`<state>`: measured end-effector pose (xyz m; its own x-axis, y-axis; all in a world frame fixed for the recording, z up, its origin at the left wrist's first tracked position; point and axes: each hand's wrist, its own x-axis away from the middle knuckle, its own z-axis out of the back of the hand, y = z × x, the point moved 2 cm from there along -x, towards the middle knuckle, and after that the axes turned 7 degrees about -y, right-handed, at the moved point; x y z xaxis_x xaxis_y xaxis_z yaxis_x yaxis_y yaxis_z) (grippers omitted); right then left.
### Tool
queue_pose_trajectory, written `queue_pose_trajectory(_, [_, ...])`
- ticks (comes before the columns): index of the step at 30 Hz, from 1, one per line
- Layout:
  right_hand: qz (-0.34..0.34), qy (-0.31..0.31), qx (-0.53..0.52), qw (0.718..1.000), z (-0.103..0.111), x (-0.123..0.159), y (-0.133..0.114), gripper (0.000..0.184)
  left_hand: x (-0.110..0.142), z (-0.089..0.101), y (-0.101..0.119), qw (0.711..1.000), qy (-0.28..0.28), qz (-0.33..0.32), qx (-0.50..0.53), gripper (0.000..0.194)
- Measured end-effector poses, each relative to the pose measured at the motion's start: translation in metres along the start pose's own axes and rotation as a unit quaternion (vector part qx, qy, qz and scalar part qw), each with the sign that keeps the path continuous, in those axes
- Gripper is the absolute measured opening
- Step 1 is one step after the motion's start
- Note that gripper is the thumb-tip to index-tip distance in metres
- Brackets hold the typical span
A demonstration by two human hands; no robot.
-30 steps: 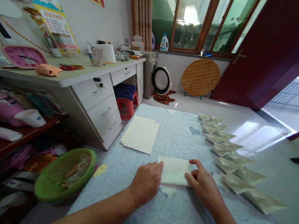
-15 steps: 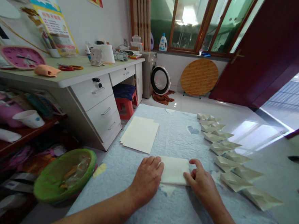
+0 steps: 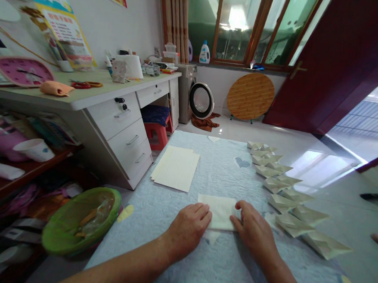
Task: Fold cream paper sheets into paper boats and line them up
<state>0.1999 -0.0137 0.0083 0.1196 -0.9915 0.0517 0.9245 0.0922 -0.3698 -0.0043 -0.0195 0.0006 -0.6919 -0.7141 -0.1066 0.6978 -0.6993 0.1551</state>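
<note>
Matt paper sheet (image 3: 218, 212); quilted cloth cover (image 3: 142, 250); glossy tile floor (image 3: 343, 199).

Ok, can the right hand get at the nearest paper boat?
Likely yes: the right hand rests close to the paper boat, with only the quilt between them.

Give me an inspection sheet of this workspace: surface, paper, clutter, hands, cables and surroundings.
Surface: pale blue quilt, spread flat, with a few appliqué patches.
Job's things: folded paper under the hands; stack of cream sheets beyond it; row of paper boats along the right.
Clutter: green basin with a plastic bag, left of the quilt; crowded shelf beyond it.
Hands: left hand and right hand both pressing on the paper, neither gripping.
Cables: nothing seen.
Surroundings: white desk, washing machine, red stool, open dark red door.
</note>
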Motion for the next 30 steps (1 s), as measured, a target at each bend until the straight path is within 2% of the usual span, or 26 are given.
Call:
queue_pose_trajectory(2, [0.091, 0.015, 0.013, 0.996, 0.002, 0.001, -0.007, 0.016, 0.002, -0.001, 0.001, 1.0, 0.007, -0.003, -0.006, 0.02])
queue_pose_trajectory(4, [0.18, -0.007, -0.002, 0.984, 0.0, 0.002, -0.016, 0.021, 0.002, -0.002, 0.002, 1.0, 0.014, -0.006, -0.01, 0.021])
queue_pose_trajectory(7, [0.225, -0.047, -0.047, 0.972, -0.007, 0.003, -0.024, 0.025, 0.003, -0.004, 0.001, 1.0, 0.02, -0.005, -0.008, 0.022])
queue_pose_trajectory(11, [0.189, -0.031, -0.077, 0.979, -0.013, 0.001, -0.026, 0.021, 0.007, -0.006, -0.001, 0.999, 0.031, -0.003, -0.006, 0.019])
queue_pose_trajectory(13, [0.166, -0.026, -0.07, 0.983, -0.016, 0.0, -0.026, 0.016, 0.011, -0.006, -0.001, 0.999, 0.028, -0.023, -0.018, 0.018])
queue_pose_trajectory(17, [0.112, -0.036, -0.015, 0.993, -0.018, -0.002, -0.032, 0.01, 0.022, -0.002, 0.002, 0.995, 0.006, -0.079, -0.064, 0.023])
queue_pose_trajectory(20, [0.086, -0.048, 0.041, 0.994, -0.017, -0.001, -0.043, 0.005, 0.03, 0.002, 0.004, 0.994, -0.014, -0.083, -0.074, 0.027])
queue_pose_trajectory(26, [0.035, -0.029, 0.118, 0.992, -0.016, 0.002, -0.065, 0.032, 0.04, 0.004, 0.004, 0.995, -0.043, -0.068, -0.066, 0.03])
queue_pose_trajectory(30, [0.038, -0.021, 0.132, 0.99, -0.017, 0.006, -0.066, 0.034, 0.043, 0.004, 0.004, 0.994, -0.046, -0.063, -0.07, 0.029])
